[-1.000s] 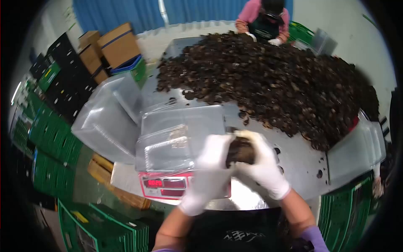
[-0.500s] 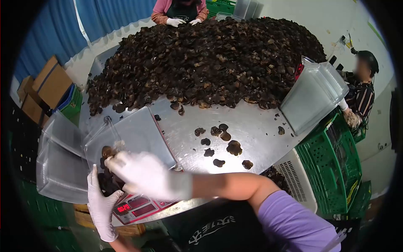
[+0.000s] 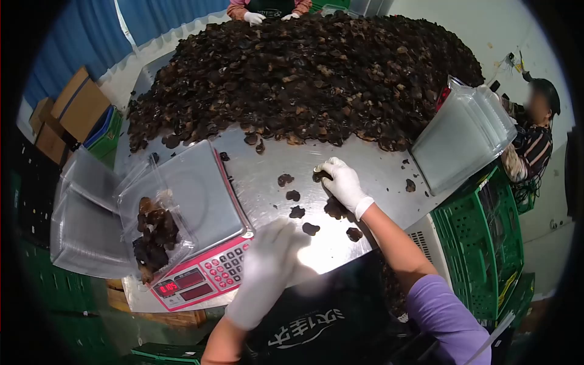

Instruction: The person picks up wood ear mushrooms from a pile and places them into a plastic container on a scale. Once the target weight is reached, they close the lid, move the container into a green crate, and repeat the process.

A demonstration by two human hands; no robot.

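My right hand (image 3: 344, 187), in a white glove, is over the metal table with its fingers closed on a dark wood ear mushroom (image 3: 320, 176). Several loose wood ear pieces (image 3: 297, 212) lie around it. My left hand (image 3: 264, 267), gloved too, is smeared by motion beside the keypad of the red-and-white scale (image 3: 222, 267); its fingers cannot be made out. On the scale's left side, a clear plastic tray (image 3: 185, 234) holds a clump of wood ear mushrooms (image 3: 155, 234). The red display seems to read 0.105.
A large heap of wood ear mushrooms (image 3: 292, 85) covers the table's far side. Stacked clear trays stand at left (image 3: 85, 231) and right (image 3: 456, 140). Green crates (image 3: 480, 237) and a white basket (image 3: 423, 243) flank the right edge. Co-workers are at the back and right.
My right hand has gone from the tray to the loose mushrooms on the right. My left hand has left the tray's side and moved right. The scale's reading has risen.
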